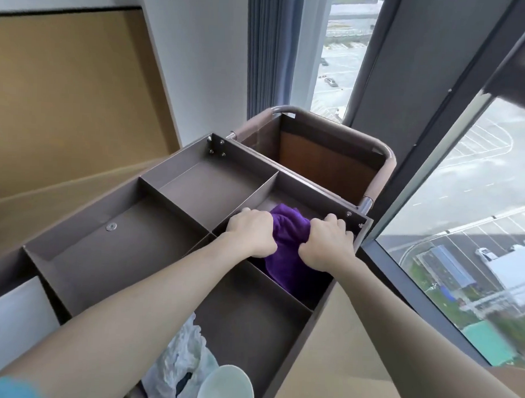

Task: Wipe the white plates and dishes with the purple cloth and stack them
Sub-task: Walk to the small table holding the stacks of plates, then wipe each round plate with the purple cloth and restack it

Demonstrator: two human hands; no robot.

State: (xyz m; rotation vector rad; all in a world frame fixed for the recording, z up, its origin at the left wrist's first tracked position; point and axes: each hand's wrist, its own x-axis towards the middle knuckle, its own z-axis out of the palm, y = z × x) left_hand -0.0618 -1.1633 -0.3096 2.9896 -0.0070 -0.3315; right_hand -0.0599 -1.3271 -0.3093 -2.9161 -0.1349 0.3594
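A purple cloth [286, 247] lies bunched in the far right compartment of a brown cart tray [84, 252]. My left hand [251, 232] grips the cloth's left side with curled fingers. On the cloth's right side my right hand [328, 244] grips it too. Both hands sit close together over that compartment. A pale round white dish [226, 386] shows at the bottom edge, near the tray's near end, partly cut off by the frame.
The tray is split by dividers into several compartments. Crumpled clear plastic [175, 365] lies beside the dish. A brown open bin with a rounded handle [322, 150] is fixed at the cart's far end. Tall windows [462, 223] stand close on the right, a wall on the left.
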